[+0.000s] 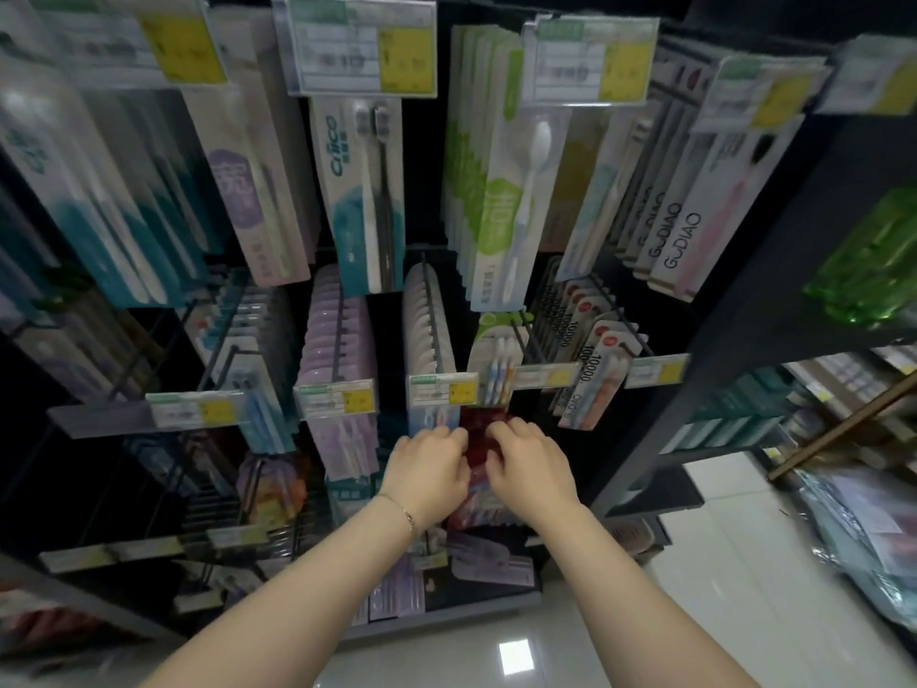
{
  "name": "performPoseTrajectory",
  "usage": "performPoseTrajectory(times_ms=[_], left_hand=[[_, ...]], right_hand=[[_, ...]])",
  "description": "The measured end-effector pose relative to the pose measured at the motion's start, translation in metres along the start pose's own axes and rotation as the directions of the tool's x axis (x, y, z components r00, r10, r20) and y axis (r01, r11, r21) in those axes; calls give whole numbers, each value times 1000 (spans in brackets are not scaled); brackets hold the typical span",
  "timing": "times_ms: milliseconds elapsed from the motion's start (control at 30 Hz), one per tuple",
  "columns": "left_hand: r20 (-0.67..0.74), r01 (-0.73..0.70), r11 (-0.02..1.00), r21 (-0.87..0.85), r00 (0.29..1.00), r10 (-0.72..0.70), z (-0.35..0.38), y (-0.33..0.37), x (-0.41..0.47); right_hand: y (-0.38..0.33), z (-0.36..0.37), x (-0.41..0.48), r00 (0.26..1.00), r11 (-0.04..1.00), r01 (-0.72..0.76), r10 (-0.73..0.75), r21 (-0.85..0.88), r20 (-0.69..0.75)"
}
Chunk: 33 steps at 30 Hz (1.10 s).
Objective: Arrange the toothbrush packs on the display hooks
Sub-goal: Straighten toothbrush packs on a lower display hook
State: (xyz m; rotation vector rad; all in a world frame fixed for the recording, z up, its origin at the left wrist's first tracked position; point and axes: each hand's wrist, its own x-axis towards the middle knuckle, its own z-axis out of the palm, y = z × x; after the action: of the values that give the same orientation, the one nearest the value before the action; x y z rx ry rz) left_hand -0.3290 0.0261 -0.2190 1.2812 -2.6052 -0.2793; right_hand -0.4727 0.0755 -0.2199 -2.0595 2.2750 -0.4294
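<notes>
Forearms reach toward a dark shelf rack. Left hand [427,464] and right hand [530,464] each grip a red toothbrush pack [478,436] with curled fingers, just below a price label [443,389]; beyond, white packs [426,320] hang on a display hook [432,310].

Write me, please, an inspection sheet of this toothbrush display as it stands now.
Surface: black display rack, with packs hanging in several rows on wire hooks.
Job's things: red pack low in the middle of the rack; whether it sits on a hook cannot be told.
Clutter: plastic-wrapped goods at the lower right, blurred.
Hands: left hand and right hand both grip the red pack, one at each side.
Cables: nothing seen.
Surroundings: green bottles on the shelf to the right; pale tiled floor below.
</notes>
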Motion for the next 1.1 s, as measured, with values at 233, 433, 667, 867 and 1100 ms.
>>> performPoseTrajectory(times_ms=[233, 433, 667, 867, 1100], left_hand=[[62, 4, 1000, -4, 998, -4, 16, 13, 23], [122, 101, 992, -73, 988, -91, 38, 25, 51], [24, 342, 838, -424, 930, -367, 67, 39, 92], [66, 423, 442, -791, 777, -626, 76, 37, 119], [43, 228, 223, -948, 784, -619, 75, 39, 141]], right_hand=[[37, 2, 9, 995, 994, -101, 100, 34, 27], [79, 10, 33, 985, 983, -139, 125, 124, 115], [113, 31, 61, 932, 695, -357, 220, 624, 289], [115, 36, 101, 869, 368, -491, 279, 790, 409], [118, 38, 119, 923, 337, -385, 142, 859, 358]])
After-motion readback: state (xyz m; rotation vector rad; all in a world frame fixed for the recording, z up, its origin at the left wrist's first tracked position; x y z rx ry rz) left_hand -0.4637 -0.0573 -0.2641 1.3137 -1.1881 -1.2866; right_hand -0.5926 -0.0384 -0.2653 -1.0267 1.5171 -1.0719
